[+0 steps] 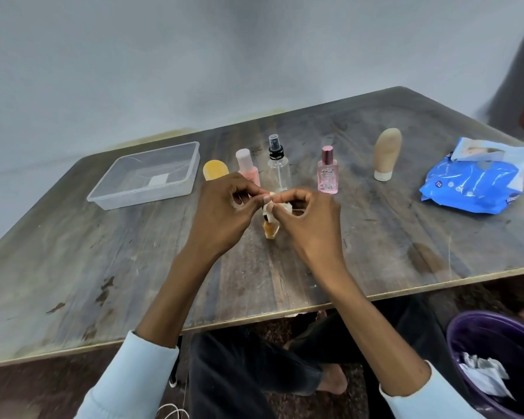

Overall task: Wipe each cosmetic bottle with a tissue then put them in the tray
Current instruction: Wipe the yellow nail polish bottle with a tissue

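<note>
A small amber bottle (pixel 270 229) stands on the table between my hands, its top wrapped in a white tissue (pixel 270 208). My left hand (pixel 224 210) and my right hand (pixel 307 220) both pinch the tissue over the bottle's top. Behind them stand a yellow tube (pixel 214 169), a pink bottle with a white cap (pixel 248 167), a clear spray bottle (pixel 278 164), a pink perfume bottle (pixel 327 173) and a beige tube (pixel 386 154). The clear plastic tray (pixel 109 193) sits at the left with nothing in it.
A blue tissue pack (pixel 475 182) lies at the right of the wooden table (pixel 103 267). A purple bin (pixel 466 334) with crumpled tissues stands on the floor at the lower right. My legs show under the table's front edge.
</note>
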